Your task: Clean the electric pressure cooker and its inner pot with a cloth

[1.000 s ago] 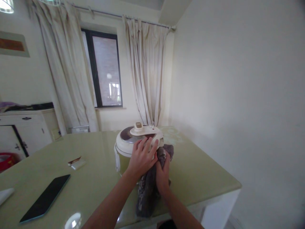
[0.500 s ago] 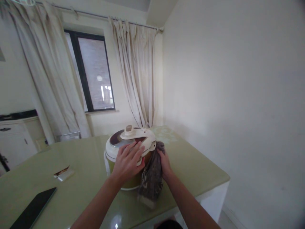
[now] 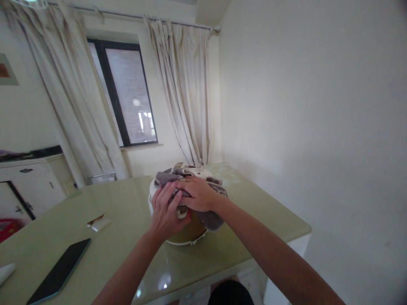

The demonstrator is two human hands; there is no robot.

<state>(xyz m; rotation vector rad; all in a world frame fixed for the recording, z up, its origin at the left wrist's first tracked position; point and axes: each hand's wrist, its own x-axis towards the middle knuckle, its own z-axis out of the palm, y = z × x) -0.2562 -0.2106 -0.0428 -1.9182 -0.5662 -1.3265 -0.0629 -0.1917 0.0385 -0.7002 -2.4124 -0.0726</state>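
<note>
On the table, an electric pressure cooker [image 3: 193, 233] with a white lid and a yellowish-brown body stands in front of me. A grey-brown patterned cloth [image 3: 211, 220] lies across its lid and hangs down over the right side. My right hand [image 3: 199, 194] is palm down on the cloth, holding it against the lid. My left hand [image 3: 167, 209] grips the lid's front left edge, fingers on top near the cloth and thumb by the front handle. Cloth and hands hide most of the lid.
A dark flat tablet-like device [image 3: 60, 271] lies on the green table [image 3: 127, 212] at left. Beyond it is a small white packet [image 3: 100, 224] with a brown strip. A white object [image 3: 5, 272] shows at the left edge. The wall [image 3: 318, 127] runs along the right.
My right hand has carried the cloth from the cooker's right side up and left onto its lid. My left hand stays on the lid's front. The view has shifted slightly.
</note>
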